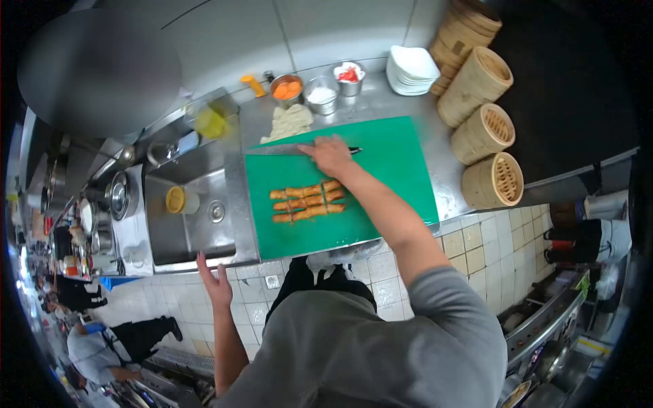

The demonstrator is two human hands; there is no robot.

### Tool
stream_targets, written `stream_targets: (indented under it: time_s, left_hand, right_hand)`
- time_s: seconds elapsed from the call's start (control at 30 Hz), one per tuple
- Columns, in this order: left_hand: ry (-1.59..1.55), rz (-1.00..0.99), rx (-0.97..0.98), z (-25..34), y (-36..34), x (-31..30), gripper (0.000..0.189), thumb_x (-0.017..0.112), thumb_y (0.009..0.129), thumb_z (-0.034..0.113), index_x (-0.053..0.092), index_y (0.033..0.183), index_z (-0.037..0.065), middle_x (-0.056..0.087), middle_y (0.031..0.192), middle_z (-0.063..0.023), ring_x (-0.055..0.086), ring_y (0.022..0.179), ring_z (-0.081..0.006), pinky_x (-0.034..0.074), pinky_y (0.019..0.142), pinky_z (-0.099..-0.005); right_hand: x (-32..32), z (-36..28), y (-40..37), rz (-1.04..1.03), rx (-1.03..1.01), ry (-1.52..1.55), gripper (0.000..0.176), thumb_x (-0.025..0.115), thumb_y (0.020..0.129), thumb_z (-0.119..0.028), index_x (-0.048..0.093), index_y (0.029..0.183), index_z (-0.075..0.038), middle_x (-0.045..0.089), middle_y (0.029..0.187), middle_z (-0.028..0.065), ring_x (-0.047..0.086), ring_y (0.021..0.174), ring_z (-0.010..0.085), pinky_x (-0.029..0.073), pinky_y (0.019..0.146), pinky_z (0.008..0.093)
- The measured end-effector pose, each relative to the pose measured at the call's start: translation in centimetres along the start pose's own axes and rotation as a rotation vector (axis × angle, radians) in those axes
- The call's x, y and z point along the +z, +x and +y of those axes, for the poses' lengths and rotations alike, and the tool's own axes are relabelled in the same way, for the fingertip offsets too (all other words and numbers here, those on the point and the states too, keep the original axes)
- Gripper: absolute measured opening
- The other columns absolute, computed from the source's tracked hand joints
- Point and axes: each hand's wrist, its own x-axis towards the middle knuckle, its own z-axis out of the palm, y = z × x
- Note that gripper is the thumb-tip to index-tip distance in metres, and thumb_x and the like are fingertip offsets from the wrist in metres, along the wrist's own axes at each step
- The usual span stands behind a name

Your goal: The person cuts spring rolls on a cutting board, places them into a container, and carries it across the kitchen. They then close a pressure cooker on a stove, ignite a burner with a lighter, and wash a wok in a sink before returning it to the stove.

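My right hand (331, 155) is over the knife's handle near the top of the green cutting board (394, 190), its fingers closed around it. The knife blade (275, 149) points left and lies flat along the board's upper edge. Below it, several golden-brown rolls (307, 202) lie in three rows, cut into pieces. My left hand (216, 285) is held in the air by the front edge of the sink, fingers apart, holding nothing.
Left of the board is a sink (228, 183) with a yellow-lidded container (182, 200). Behind the board are a cloth (290, 122), metal cups (321, 95) and white plates (412, 69). Bamboo steamers (481, 134) line the right. Other people (95, 353) stand farther off.
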Motion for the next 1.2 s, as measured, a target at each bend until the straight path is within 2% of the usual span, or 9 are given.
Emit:
stream_targets:
  time_s: [0.13, 0.17, 0.27, 0.37, 0.43, 0.63, 0.77, 0.97, 1.2]
  left_hand:
    - [0.210, -0.027, -0.061, -1.3, -6.4, -4.2, 0.060, 0.055, 0.099, 0.021, 0.034, 0.149, -0.003, 0.032, 0.155, -0.0276, 0.025, 0.147, -0.0411, 0.018, 0.120, -0.0487]
    - [0.183, -0.004, -0.166, -1.9, -8.1, -5.0, 0.060, 0.054, 0.100, 0.022, 0.033, 0.149, -0.004, 0.031, 0.155, -0.0273, 0.025, 0.146, -0.0405, 0.018, 0.120, -0.0479]
    - [0.185, 0.049, -0.328, -3.3, -12.4, -7.9, 0.061, 0.053, 0.101, 0.023, 0.030, 0.150, -0.005, 0.030, 0.156, -0.0264, 0.025, 0.146, -0.0388, 0.019, 0.120, -0.0457]
    - [0.168, 0.066, -0.378, -5.0, -14.0, -9.0, 0.062, 0.053, 0.101, 0.022, 0.027, 0.150, -0.006, 0.029, 0.156, -0.0251, 0.026, 0.146, -0.0372, 0.019, 0.120, -0.0433]
    - [0.155, 0.038, -0.367, -4.1, -12.8, -8.7, 0.063, 0.055, 0.100, 0.021, 0.027, 0.150, -0.006, 0.030, 0.156, -0.0249, 0.026, 0.146, -0.0368, 0.019, 0.120, -0.0427]
    - [0.027, -0.130, -0.147, 1.0, -5.4, -3.5, 0.072, 0.067, 0.091, 0.009, 0.028, 0.150, -0.005, 0.032, 0.155, -0.0246, 0.028, 0.146, -0.0356, 0.021, 0.120, -0.0412]
    - [0.033, -0.287, 0.057, 5.9, -1.3, 0.7, 0.084, 0.078, 0.080, 0.011, 0.033, 0.150, 0.001, 0.035, 0.152, -0.0274, 0.030, 0.145, -0.0403, 0.028, 0.118, -0.0450]
    - [0.138, -0.525, 0.243, 12.4, 6.0, 7.1, 0.099, 0.084, 0.073, 0.019, 0.027, 0.154, 0.013, 0.028, 0.158, -0.0230, 0.037, 0.141, -0.0406, 0.037, 0.113, -0.0448]
    - [0.394, -0.844, 0.328, 15.9, 12.4, 10.8, 0.100, 0.081, 0.073, 0.018, 0.025, 0.155, 0.013, 0.027, 0.160, -0.0130, 0.048, 0.132, -0.0367, 0.048, 0.105, -0.0428]
  right_hand:
    - [-0.6, 4.2, 3.8, 0.137, -0.034, 0.028, 0.018, 0.061, 0.088, -0.020, 0.074, 0.097, -0.012, 0.067, 0.090, 0.0150, 0.064, 0.096, 0.0342, 0.050, 0.082, 0.0478]
    - [0.9, 7.2, 5.3, 0.529, 0.192, 0.135, 0.018, 0.062, 0.085, -0.019, 0.071, 0.074, -0.008, 0.066, 0.085, 0.0167, 0.063, 0.092, 0.0344, 0.049, 0.081, 0.0489]
    - [-7.0, 16.9, 5.0, 0.960, 0.612, -0.131, 0.034, 0.063, 0.089, -0.026, 0.064, 0.114, -0.004, 0.063, 0.109, 0.0183, 0.058, 0.105, 0.0358, 0.051, 0.086, 0.0474]
    - [-13.8, 23.5, 3.6, 0.275, 0.748, -0.268, 0.030, 0.059, 0.091, -0.028, 0.070, 0.110, -0.007, 0.068, 0.114, 0.0130, 0.056, 0.115, 0.0315, 0.054, 0.090, 0.0441]
    - [-15.1, 25.1, 2.9, 0.235, 0.694, -0.315, 0.028, 0.054, 0.093, -0.026, 0.073, 0.103, -0.008, 0.071, 0.110, 0.0109, 0.059, 0.110, 0.0318, 0.055, 0.086, 0.0444]
    - [-16.8, 23.6, -4.8, 1.012, 0.843, 1.365, 0.020, 0.056, 0.100, -0.020, 0.066, 0.110, -0.006, 0.069, 0.101, 0.0053, 0.063, 0.078, 0.0159, 0.056, 0.071, 0.0344]
    - [-13.3, 15.2, -14.8, 0.929, 0.739, 1.901, 0.011, 0.054, 0.101, -0.011, 0.061, 0.108, -0.005, 0.064, 0.097, 0.0061, 0.062, 0.079, 0.0163, 0.056, 0.068, 0.0283]
    - [-4.5, 5.3, -18.8, 0.635, 0.273, 0.073, 0.013, 0.068, 0.083, -0.003, 0.064, 0.096, -0.002, 0.065, 0.095, 0.0140, 0.060, 0.090, 0.0322, 0.051, 0.079, 0.0431]
    - [-2.2, 0.6, -21.6, 0.566, 0.376, 0.021, 0.027, 0.071, 0.080, -0.007, 0.068, 0.107, -0.009, 0.065, 0.112, 0.0106, 0.058, 0.098, 0.0331, 0.051, 0.085, 0.0423]
